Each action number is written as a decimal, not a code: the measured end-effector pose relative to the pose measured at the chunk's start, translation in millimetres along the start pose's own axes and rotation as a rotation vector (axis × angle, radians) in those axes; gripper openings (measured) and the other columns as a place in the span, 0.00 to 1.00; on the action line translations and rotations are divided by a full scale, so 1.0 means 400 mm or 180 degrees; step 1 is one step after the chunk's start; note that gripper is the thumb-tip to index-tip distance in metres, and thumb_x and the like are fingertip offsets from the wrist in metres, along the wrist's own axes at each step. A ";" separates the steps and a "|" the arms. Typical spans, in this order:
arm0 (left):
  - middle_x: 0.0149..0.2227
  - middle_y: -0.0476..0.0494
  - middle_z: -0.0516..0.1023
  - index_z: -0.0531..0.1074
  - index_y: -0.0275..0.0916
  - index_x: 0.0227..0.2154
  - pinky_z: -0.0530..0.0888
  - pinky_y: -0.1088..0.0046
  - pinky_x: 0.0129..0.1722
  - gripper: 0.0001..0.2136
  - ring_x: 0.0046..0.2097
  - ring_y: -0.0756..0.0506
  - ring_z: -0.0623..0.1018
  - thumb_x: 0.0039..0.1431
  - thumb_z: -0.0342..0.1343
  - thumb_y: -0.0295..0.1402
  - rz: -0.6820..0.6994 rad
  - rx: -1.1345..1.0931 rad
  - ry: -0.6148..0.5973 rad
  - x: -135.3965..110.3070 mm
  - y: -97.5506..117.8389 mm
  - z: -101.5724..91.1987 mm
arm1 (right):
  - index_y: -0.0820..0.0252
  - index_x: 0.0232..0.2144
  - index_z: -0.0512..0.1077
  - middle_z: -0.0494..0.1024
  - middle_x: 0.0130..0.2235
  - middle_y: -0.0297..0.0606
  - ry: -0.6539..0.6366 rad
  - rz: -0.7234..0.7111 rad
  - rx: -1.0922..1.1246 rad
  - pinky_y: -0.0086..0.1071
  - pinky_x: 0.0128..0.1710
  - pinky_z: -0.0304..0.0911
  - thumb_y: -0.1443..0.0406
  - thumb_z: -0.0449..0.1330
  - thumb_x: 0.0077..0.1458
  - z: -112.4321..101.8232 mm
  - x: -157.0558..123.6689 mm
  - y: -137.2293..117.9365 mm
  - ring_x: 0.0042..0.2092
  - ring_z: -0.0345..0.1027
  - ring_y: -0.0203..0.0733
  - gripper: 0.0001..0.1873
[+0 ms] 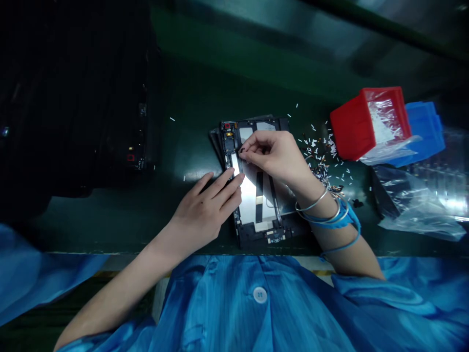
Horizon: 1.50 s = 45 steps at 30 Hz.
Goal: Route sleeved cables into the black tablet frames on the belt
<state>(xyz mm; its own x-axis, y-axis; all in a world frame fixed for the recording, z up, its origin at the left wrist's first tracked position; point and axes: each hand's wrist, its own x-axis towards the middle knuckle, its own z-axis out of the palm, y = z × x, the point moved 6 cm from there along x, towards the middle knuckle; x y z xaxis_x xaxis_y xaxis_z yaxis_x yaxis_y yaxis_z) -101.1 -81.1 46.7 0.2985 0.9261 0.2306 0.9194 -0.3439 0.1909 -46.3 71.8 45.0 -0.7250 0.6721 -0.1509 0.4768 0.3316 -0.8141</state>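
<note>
An opened tablet with bare circuit boards and silver inner plates lies on the bench before me, on top of another dark panel. My left hand rests with spread fingers on the tablet's left edge. Over its upper middle, my right hand pinches thumb and forefinger together at a small dark piece, too small to name. A black ribbon cable runs down the silver plate. Near the tablet's lower edge sits a small circuit board.
Many small white strips and tiny parts lie scattered right of the tablet. Beyond them stand a red bin and a blue bin, with clear plastic bags nearby. A large dark stack fills the left.
</note>
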 end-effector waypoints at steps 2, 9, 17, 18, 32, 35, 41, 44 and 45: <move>0.60 0.37 0.67 0.70 0.30 0.50 0.67 0.56 0.57 0.19 0.62 0.37 0.65 0.58 0.44 0.17 0.0012 0.0014 0.0056 0.001 0.001 -0.004 | 0.65 0.26 0.73 0.72 0.23 0.33 0.0033 -0.0025 -0.0036 0.29 0.29 0.57 0.71 0.61 0.47 -0.001 -0.002 -0.001 0.27 0.63 0.31 0.01; 0.56 0.36 0.72 0.72 0.29 0.47 0.69 0.54 0.55 0.17 0.58 0.36 0.69 0.59 0.44 0.18 -0.0015 -0.0122 0.0018 0.019 0.003 -0.020 | 0.62 0.27 0.73 0.73 0.24 0.32 0.0218 -0.0119 -0.0806 0.29 0.30 0.56 0.71 0.60 0.49 0.010 -0.007 -0.015 0.28 0.64 0.34 0.02; 0.58 0.38 0.69 0.68 0.32 0.52 0.65 0.51 0.57 0.21 0.61 0.37 0.65 0.60 0.40 0.18 -0.0558 -0.0270 -0.0026 0.066 -0.039 -0.020 | 0.57 0.37 0.74 0.73 0.25 0.31 0.1175 -0.0351 -0.1858 0.29 0.27 0.55 0.64 0.58 0.54 -0.112 -0.127 -0.034 0.27 0.65 0.35 0.08; 0.60 0.38 0.68 0.66 0.33 0.55 0.64 0.52 0.58 0.21 0.62 0.38 0.64 0.61 0.40 0.19 -0.0681 -0.0331 0.0051 0.056 -0.041 -0.021 | 0.57 0.36 0.74 0.73 0.24 0.32 0.1252 -0.0321 -0.1949 0.28 0.26 0.55 0.63 0.58 0.55 -0.131 -0.159 -0.021 0.26 0.65 0.35 0.08; 0.57 0.49 0.71 0.65 0.53 0.58 0.78 0.60 0.48 0.25 0.56 0.37 0.72 0.56 0.57 0.39 -0.3378 -0.3581 0.0962 -0.104 0.035 0.010 | 0.60 0.39 0.75 0.78 0.28 0.36 0.0818 0.0386 -0.1074 0.31 0.30 0.59 0.54 0.50 0.62 -0.095 -0.300 0.088 0.30 0.70 0.38 0.19; 0.49 0.48 0.76 0.74 0.49 0.49 0.80 0.76 0.24 0.20 0.42 0.41 0.79 0.51 0.59 0.32 -0.3603 -0.4298 0.1359 -0.026 -0.027 -0.025 | 0.58 0.47 0.73 0.79 0.31 0.34 0.1085 0.0180 -0.0196 0.30 0.32 0.62 0.59 0.47 0.64 -0.155 -0.326 0.105 0.31 0.71 0.35 0.18; 0.37 0.46 0.79 0.75 0.36 0.36 0.79 0.75 0.20 0.13 0.38 0.46 0.79 0.54 0.48 0.18 -0.3058 -0.4440 0.1758 0.239 -0.195 -0.035 | 0.60 0.31 0.75 0.77 0.29 0.34 0.1807 0.0234 -0.1149 0.30 0.29 0.61 0.66 0.58 0.56 -0.295 -0.474 0.196 0.28 0.66 0.34 0.06; 0.36 0.53 0.79 0.69 0.38 0.31 0.81 0.76 0.28 0.13 0.45 0.51 0.79 0.61 0.42 0.17 -0.3141 -0.4127 0.1466 0.358 -0.277 -0.013 | 0.63 0.32 0.75 0.78 0.30 0.38 0.0861 -0.0173 -0.1924 0.31 0.31 0.62 0.68 0.58 0.57 -0.253 -0.510 0.198 0.33 0.69 0.39 0.05; 0.36 0.56 0.78 0.67 0.39 0.30 0.81 0.76 0.31 0.14 0.46 0.53 0.78 0.62 0.41 0.17 -0.3180 -0.3730 0.1371 0.390 -0.303 -0.014 | 0.63 0.32 0.75 0.78 0.31 0.39 0.0618 -0.0292 -0.2170 0.31 0.31 0.61 0.69 0.57 0.57 -0.234 -0.518 0.194 0.34 0.69 0.40 0.06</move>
<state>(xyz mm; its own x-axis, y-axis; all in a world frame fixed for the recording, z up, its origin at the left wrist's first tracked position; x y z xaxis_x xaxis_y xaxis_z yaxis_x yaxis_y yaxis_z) -167.5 104.4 65.0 -0.5528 0.8012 -0.2293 -0.0632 0.2340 0.9702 187.5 20.1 65.6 -0.7057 0.7064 0.0555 0.6687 0.6899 -0.2772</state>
